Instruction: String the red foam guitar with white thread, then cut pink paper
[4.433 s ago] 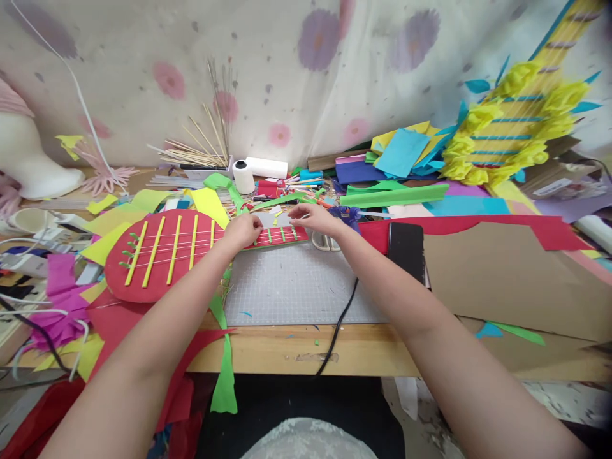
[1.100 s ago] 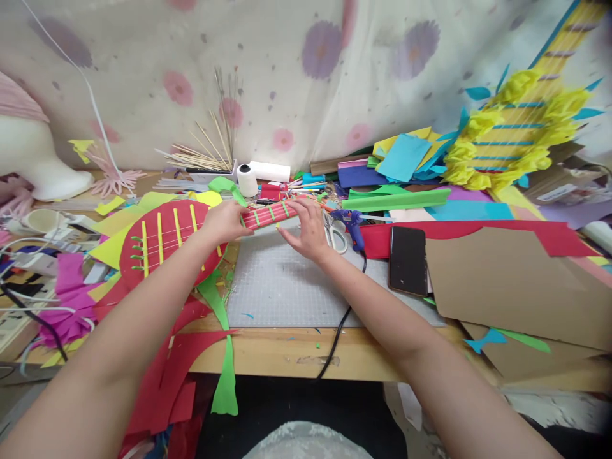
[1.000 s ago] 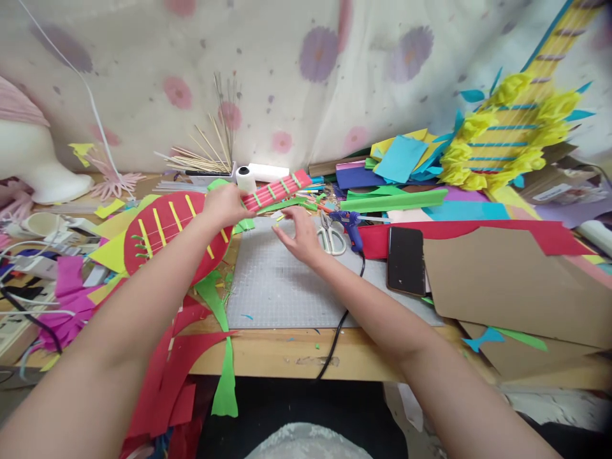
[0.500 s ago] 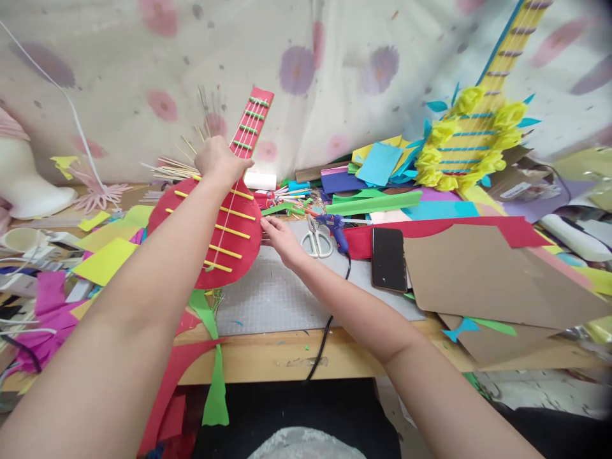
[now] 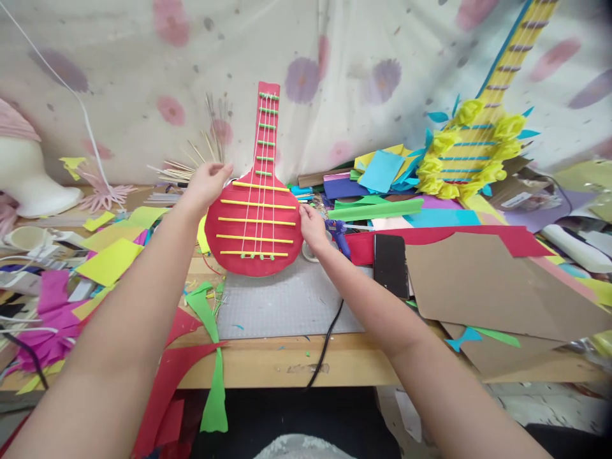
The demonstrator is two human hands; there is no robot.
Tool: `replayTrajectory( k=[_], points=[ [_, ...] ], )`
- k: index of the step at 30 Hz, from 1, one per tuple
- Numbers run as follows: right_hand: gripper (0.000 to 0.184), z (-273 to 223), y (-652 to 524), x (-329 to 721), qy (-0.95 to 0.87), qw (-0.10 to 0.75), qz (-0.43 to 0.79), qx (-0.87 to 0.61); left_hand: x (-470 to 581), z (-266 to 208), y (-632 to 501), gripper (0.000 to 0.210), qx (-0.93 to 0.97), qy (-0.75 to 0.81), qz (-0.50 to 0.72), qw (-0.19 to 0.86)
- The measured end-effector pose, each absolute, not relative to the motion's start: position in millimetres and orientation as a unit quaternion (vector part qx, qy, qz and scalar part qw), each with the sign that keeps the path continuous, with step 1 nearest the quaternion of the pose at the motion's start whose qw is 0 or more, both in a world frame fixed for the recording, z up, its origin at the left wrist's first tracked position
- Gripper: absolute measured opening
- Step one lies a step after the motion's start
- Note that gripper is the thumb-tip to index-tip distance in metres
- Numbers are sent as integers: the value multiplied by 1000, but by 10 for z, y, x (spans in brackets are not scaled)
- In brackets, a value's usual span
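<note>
Guitar now upright, five yellow bars, right fingers around edge, left loose, empty

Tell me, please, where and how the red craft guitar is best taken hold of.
Probably grip the red craft guitar by its round body's outer edges, from left and right: it is upright, with yellow bars stopping short of those edges, while the narrow neck is strung. The right hand holds the right edge.
</note>
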State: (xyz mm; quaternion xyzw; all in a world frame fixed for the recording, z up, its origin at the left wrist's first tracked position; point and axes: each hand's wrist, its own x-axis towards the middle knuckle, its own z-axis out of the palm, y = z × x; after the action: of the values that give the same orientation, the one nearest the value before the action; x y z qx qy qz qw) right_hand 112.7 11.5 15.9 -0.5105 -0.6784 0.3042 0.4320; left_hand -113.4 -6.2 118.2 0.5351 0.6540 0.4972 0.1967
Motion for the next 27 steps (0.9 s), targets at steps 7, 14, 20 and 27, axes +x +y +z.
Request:
replayTrajectory(
  k=[7, 14, 20, 27],
  points=[
    [37, 255, 111, 1319, -695, 461, 230, -502, -1472, 428, -712, 51, 465, 559, 506, 463],
    [44, 559, 201, 1301, -685, 474, 341, -435, -1536, 187, -827, 51, 460, 573, 480, 480],
    [52, 367, 170, 1356, -665, 417, 491, -378, -1605, 163, -880, 54, 420, 590, 501, 474],
    [45, 357, 104, 1312, -695, 470, 393, -377, -1337, 96, -873, 48, 411, 561, 525, 490]
  ],
)
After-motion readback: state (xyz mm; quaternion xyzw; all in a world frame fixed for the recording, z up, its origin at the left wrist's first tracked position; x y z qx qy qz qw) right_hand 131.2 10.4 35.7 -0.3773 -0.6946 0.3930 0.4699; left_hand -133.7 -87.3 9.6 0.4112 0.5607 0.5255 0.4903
